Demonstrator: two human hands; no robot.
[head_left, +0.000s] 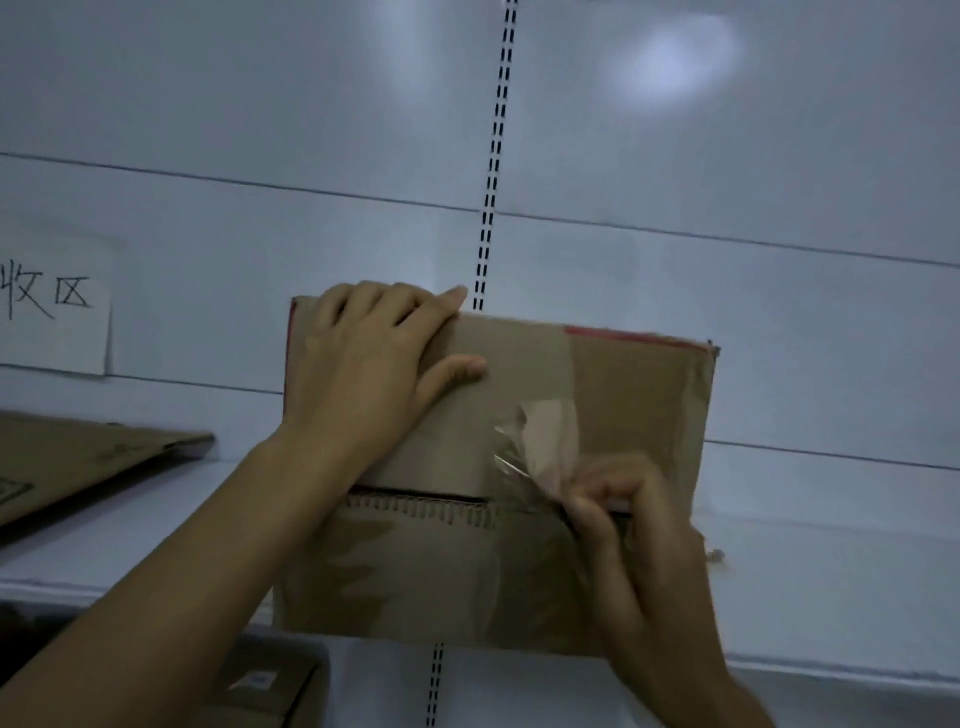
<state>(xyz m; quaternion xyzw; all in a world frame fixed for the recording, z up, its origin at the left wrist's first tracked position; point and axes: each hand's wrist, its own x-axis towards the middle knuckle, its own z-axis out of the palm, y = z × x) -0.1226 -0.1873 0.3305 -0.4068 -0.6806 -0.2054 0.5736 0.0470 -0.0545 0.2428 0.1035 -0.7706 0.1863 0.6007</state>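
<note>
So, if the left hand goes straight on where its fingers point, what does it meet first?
The left hand lies on the cardboard box, fingers at its far edge. Beyond that, probably the white back panel near the slotted upright; depth is unclear.

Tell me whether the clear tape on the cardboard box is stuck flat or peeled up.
Partly peeled up: the clear tape lifts crinkled off the cardboard box, pinched by the right hand.

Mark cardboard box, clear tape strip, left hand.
cardboard box (639, 384): head view, bare upper-right panel.
clear tape strip (545, 434): head view, peeled-up loose end.
left hand (363, 358): head view, back of the hand.
</note>
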